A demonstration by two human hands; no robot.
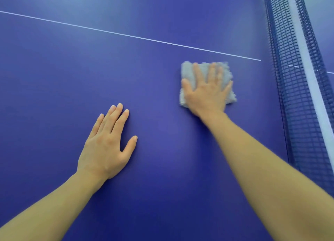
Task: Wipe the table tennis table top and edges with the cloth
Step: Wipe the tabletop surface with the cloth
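top-wiping step: right hand flat, fingers spread, pressing grey cloth on table, net at 3 o'clock. left hand flat, bracing. next, likely: sweep toward 9 o'clock; edges pending.

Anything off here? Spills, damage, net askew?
Nothing stands out. The right hand presses the grey cloth flat on the blue table top near the net; the left hand rests flat on the top. No spill or damage shows.
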